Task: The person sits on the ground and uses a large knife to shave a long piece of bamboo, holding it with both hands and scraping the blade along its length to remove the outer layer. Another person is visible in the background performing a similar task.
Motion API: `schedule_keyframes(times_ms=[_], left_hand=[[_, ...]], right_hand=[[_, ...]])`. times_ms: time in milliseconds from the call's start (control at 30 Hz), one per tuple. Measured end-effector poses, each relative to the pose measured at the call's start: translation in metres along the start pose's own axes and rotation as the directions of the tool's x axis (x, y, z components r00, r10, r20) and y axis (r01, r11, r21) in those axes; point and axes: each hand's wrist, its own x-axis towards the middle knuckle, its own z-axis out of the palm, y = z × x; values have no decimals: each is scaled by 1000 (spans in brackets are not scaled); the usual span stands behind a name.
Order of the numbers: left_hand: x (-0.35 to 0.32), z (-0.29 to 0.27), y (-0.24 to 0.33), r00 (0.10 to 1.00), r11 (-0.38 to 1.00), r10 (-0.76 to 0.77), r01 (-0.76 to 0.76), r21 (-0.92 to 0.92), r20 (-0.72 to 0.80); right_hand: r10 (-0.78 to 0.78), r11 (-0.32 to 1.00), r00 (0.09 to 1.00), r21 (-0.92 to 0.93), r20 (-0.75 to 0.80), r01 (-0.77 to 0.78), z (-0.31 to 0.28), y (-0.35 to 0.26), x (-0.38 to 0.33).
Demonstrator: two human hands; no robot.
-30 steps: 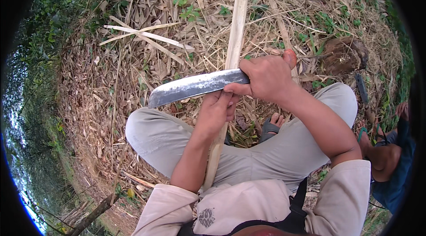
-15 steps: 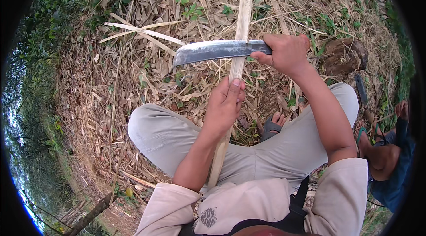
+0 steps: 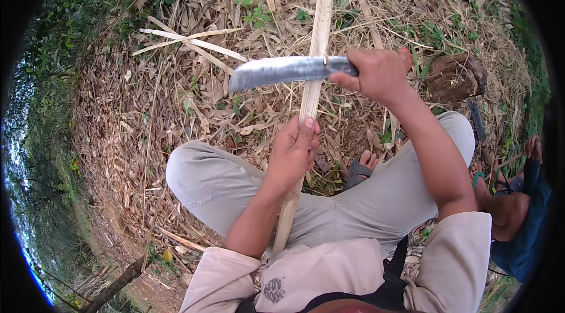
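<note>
A long pale bamboo strip (image 3: pixel 318 24) runs from my lap away over the dry ground. My left hand (image 3: pixel 292 154) grips it near my knees, thumb along its top. My right hand (image 3: pixel 376 74) is closed on the handle of a broad, curved steel knife (image 3: pixel 282 70). The blade lies crosswise over the strip, edge against it, tip pointing left. I sit cross-legged in grey trousers (image 3: pixel 218 186), with a sandalled foot (image 3: pixel 360 169) showing between my knees.
Dry bamboo leaves and split strips (image 3: pixel 188 42) cover the ground. A dark log stump (image 3: pixel 456 77) lies to the right. Another person (image 3: pixel 518 207) in blue crouches at the right edge. Green brush slopes away on the left.
My right hand has pushed the knife away from me along the strip, from close above my left hand to well beyond it. My left hand kept its grip.
</note>
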Motion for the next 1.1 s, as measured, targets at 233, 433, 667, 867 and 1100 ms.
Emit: schedule_keyframes(times_ms=[233, 433, 667, 867, 1100], left_hand=[[-8, 7, 0, 995, 999, 33, -31, -24, 97], [-5, -1, -8, 999, 998, 41, -42, 41, 23], [-5, 13, -4, 995, 987, 94, -90, 130, -20], [-13, -2, -3, 993, 988, 110, -113, 108, 31], [-2, -4, -8, 997, 994, 72, -73, 77, 20]], right_hand=[[325, 901, 945, 288, 47, -324, -28, 8, 9], [-189, 982, 982, 17, -22, 189, -9, -41, -22], [10, 998, 999, -60, -52, -13, -5, 11, 0], [495, 856, 869, 174, -3, -487, -31, 72, 24], [-26, 998, 994, 56, 101, 21, -16, -25, -9]])
